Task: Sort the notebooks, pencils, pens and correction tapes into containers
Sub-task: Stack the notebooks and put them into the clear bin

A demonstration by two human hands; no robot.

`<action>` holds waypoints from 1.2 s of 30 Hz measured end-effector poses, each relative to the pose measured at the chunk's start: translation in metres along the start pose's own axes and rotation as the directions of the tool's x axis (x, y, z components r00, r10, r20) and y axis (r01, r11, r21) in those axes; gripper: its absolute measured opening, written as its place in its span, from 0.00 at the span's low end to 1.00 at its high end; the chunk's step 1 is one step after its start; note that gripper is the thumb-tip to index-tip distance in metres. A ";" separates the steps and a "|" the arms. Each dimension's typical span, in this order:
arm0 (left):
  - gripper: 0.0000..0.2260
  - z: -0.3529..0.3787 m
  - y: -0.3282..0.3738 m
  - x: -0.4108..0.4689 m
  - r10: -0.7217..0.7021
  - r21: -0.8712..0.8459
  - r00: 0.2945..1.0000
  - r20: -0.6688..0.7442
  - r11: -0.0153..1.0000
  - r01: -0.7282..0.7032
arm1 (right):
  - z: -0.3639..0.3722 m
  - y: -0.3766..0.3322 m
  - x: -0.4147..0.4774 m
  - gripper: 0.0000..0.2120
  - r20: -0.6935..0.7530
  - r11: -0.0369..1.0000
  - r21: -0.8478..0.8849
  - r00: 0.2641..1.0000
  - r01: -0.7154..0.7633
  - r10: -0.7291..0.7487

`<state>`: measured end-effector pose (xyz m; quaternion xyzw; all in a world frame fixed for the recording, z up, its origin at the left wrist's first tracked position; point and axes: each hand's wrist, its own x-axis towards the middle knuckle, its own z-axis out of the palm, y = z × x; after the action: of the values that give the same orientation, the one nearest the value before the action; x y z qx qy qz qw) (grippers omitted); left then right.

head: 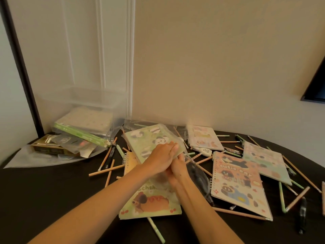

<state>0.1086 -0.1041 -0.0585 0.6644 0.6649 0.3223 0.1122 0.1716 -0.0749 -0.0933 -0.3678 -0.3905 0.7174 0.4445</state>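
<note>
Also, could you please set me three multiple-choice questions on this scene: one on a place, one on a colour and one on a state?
1. Where on the table does the clear container stand?
A. front right edge
B. back left, by the wall
C. dead centre

2. What colour is the panda notebook cover?
A. red
B. black
C. green

3. What state is that notebook in?
A. gripped by the left hand and right hand
B. lying untouched
C. inside the container

Key: B, it sits in the far left corner against the wall; C, pale green surrounds the pandas; A, both hands clasp its near edge.
</note>
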 end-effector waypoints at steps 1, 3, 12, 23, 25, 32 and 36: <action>0.18 -0.001 -0.001 0.000 0.002 -0.008 1.000 0.009 1.000 -0.002 | 0.000 0.001 -0.002 0.17 0.013 1.000 -0.001 1.000 0.013 -0.013; 0.19 -0.002 -0.004 0.001 -0.010 -0.047 1.000 0.018 0.999 0.010 | 0.003 0.001 -0.003 0.18 0.017 0.999 0.000 0.999 0.040 -0.040; 0.18 -0.008 -0.010 0.001 -0.128 -0.262 0.985 0.118 0.953 0.155 | 0.002 0.002 0.001 0.17 0.025 0.985 -0.172 1.000 0.000 0.004; 0.14 -0.011 -0.031 -0.024 0.025 -0.047 0.947 0.322 0.999 -0.011 | -0.051 -0.037 -0.021 0.12 0.138 0.867 -0.471 0.957 -0.161 0.253; 0.15 -0.011 -0.035 -0.030 0.057 0.006 0.955 0.290 0.998 -0.062 | -0.060 -0.052 -0.026 0.12 0.021 0.809 -0.568 0.980 -0.150 0.196; 0.15 -0.033 -0.045 -0.053 0.180 0.331 0.932 0.315 0.900 -0.285 | -0.100 -0.095 -0.015 0.20 0.384 0.026 -0.908 0.854 0.419 -0.350; 0.21 -0.038 -0.054 -0.062 0.229 0.523 0.853 0.470 0.706 -0.478 | -0.126 -0.094 -0.006 0.41 0.596 -0.580 -0.634 0.801 0.512 0.055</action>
<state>0.0488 -0.1688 -0.0779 0.8284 0.5565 -0.0310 -0.0554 0.3168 -0.0225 -0.0627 -0.3094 -0.9474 -0.0820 0.0045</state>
